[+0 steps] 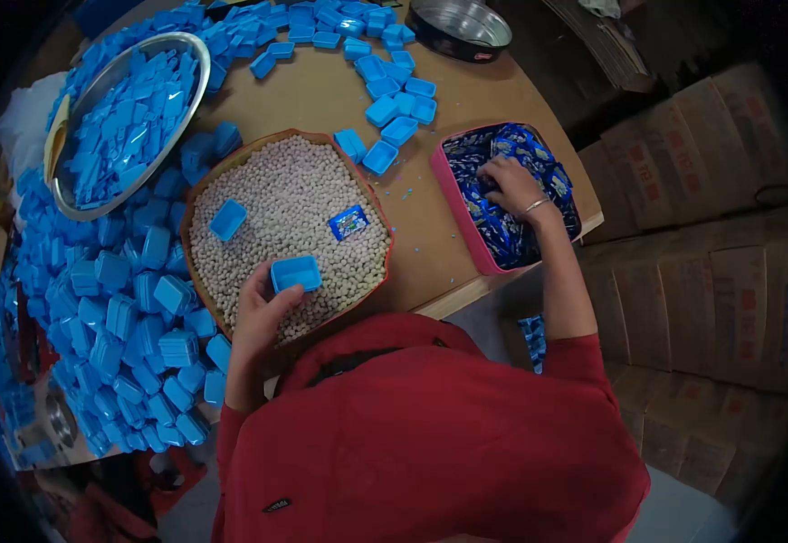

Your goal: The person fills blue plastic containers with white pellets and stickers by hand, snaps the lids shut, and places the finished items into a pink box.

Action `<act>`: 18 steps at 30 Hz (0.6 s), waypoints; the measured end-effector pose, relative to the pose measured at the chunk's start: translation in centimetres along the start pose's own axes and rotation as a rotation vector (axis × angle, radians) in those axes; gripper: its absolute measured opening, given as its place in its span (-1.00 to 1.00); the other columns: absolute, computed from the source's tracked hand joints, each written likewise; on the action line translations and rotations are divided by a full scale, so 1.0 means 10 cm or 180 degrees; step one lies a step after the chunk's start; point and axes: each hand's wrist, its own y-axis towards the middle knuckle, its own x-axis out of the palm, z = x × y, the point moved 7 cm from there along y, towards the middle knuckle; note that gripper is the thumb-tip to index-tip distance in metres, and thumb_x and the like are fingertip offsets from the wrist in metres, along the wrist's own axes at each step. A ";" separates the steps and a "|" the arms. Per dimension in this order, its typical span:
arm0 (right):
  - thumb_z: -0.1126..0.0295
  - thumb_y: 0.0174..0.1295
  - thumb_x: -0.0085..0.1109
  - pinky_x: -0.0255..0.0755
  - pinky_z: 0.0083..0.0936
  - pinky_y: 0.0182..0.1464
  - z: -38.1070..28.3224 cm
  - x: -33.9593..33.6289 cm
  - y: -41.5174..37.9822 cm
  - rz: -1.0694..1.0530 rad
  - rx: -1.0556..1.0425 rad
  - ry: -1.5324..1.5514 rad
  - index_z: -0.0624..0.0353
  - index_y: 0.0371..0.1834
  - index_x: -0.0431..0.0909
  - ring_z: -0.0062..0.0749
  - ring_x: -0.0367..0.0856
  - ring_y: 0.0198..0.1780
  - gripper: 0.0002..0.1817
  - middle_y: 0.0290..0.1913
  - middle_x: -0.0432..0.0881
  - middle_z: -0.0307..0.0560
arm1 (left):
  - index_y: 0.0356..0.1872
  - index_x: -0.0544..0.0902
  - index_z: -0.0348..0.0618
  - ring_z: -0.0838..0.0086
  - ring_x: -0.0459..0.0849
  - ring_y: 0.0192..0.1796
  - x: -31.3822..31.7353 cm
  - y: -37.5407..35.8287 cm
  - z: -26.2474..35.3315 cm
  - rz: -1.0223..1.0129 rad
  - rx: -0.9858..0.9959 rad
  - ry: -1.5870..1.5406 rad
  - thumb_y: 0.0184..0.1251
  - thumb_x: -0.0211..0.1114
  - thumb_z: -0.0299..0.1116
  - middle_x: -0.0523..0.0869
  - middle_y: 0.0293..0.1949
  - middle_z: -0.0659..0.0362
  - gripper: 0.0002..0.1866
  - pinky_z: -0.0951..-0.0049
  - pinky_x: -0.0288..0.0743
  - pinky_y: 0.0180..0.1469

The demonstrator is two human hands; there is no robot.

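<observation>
My left hand grips a small light-blue plastic box, its open side facing up, above the near part of a wide tray full of small pale round pellets. Another blue box and a dark-blue printed packet lie on the pellets. At the right, my right hand reaches into a pink rectangular bin of shiny dark-blue packets. Its fingers are curled down among the packets, so what they pinch is hidden.
Closed blue boxes are heaped along the left. A metal basin of flat blue pieces stands on the heap. Open blue boxes lie across the table. A round tin sits at the far edge. Cardboard cartons are stacked at the right.
</observation>
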 end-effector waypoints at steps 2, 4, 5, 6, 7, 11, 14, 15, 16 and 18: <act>0.48 -0.06 0.28 0.43 -0.24 -0.06 0.06 0.14 0.02 -0.0389 0.0285 -0.0051 0.10 -0.35 0.59 -0.06 0.52 -0.16 -0.84 -0.28 0.58 -0.05 | 0.07 0.48 -0.32 0.44 0.67 -0.14 0.01 -0.01 0.02 0.0052 0.0078 -0.0123 0.18 0.27 -0.48 0.67 -0.14 0.13 -0.59 0.43 0.58 -0.10; 0.48 -0.05 0.28 0.43 -0.24 -0.08 0.14 0.27 0.03 -0.1027 0.0303 -0.0209 0.10 -0.33 0.58 -0.09 0.52 -0.18 -0.82 -0.30 0.56 -0.04 | 0.08 0.47 -0.32 0.44 0.67 -0.14 0.01 0.00 0.00 0.0047 0.0089 -0.0142 0.18 0.27 -0.48 0.67 -0.13 0.12 -0.58 0.42 0.58 -0.10; 0.48 -0.04 0.27 0.43 -0.22 -0.07 0.19 0.27 0.04 -0.0947 0.0388 -0.0049 0.12 -0.33 0.57 -0.07 0.52 -0.16 -0.83 -0.27 0.58 -0.02 | 0.09 0.47 -0.32 0.43 0.67 -0.14 -0.02 0.01 -0.03 0.0033 0.0055 -0.0092 0.17 0.27 -0.48 0.67 -0.13 0.12 -0.58 0.42 0.58 -0.09; 0.48 -0.03 0.26 0.44 -0.20 -0.06 0.24 0.28 0.06 -0.0862 0.0469 0.0104 0.13 -0.34 0.56 -0.05 0.53 -0.14 -0.84 -0.24 0.59 0.00 | 0.09 0.47 -0.32 0.42 0.67 -0.14 -0.03 0.02 -0.05 0.0019 0.0028 -0.0046 0.17 0.27 -0.48 0.67 -0.13 0.11 -0.57 0.41 0.59 -0.09; 0.47 -0.02 0.25 0.44 -0.18 -0.04 0.28 0.27 0.09 -0.0777 0.0534 0.0250 0.14 -0.34 0.55 -0.03 0.54 -0.12 -0.85 -0.21 0.61 0.02 | 0.09 0.47 -0.33 0.42 0.67 -0.14 -0.03 0.02 -0.04 0.0011 0.0018 -0.0074 0.17 0.28 -0.47 0.67 -0.12 0.11 -0.57 0.41 0.59 -0.09; 0.31 -0.15 0.36 0.38 -0.22 0.17 0.19 0.16 0.20 0.0501 0.0171 0.0590 0.19 0.17 0.37 0.17 0.43 0.09 -0.30 0.15 0.36 0.23 | 0.06 0.47 -0.31 0.49 0.65 -0.20 0.01 0.00 0.00 0.0079 0.0004 -0.0148 0.16 0.31 -0.45 0.66 -0.18 0.16 -0.58 0.49 0.55 -0.14; 0.22 -0.21 0.39 0.35 -0.23 0.22 0.12 0.31 0.25 0.0014 0.0632 0.0603 0.19 0.32 0.18 0.22 0.38 0.16 -0.08 0.18 0.29 0.29 | 0.04 0.47 -0.29 0.53 0.64 -0.24 0.00 0.02 -0.01 0.0114 0.0026 -0.0128 0.17 0.32 -0.44 0.66 -0.22 0.18 -0.59 0.54 0.53 -0.18; 0.22 -0.20 0.39 0.36 -0.22 0.21 0.08 0.30 0.26 0.0016 0.0816 0.0488 0.18 0.30 0.20 0.21 0.39 0.15 -0.10 0.16 0.32 0.28 | 0.04 0.47 -0.29 0.53 0.64 -0.25 0.00 0.03 -0.03 0.0115 0.0025 -0.0131 0.17 0.31 -0.44 0.66 -0.22 0.18 -0.59 0.54 0.52 -0.18; 0.34 -0.13 0.33 0.39 -0.18 0.15 0.03 0.28 0.30 0.0150 0.0831 0.0352 0.12 0.19 0.31 0.16 0.44 0.09 -0.29 0.06 0.41 0.21 | 0.05 0.47 -0.29 0.53 0.64 -0.24 0.01 0.03 -0.03 0.0074 0.0002 -0.0094 0.17 0.32 -0.44 0.66 -0.21 0.18 -0.59 0.54 0.53 -0.18; 0.48 -0.07 0.22 0.43 -0.16 0.05 0.08 0.38 0.35 0.0112 0.0896 -0.0116 0.08 0.01 0.39 0.09 0.48 0.01 -0.51 -0.05 0.48 0.12 | 0.06 0.47 -0.29 0.53 0.64 -0.23 0.03 0.04 -0.01 0.0020 -0.0017 -0.0031 0.17 0.32 -0.45 0.66 -0.20 0.17 -0.58 0.54 0.53 -0.18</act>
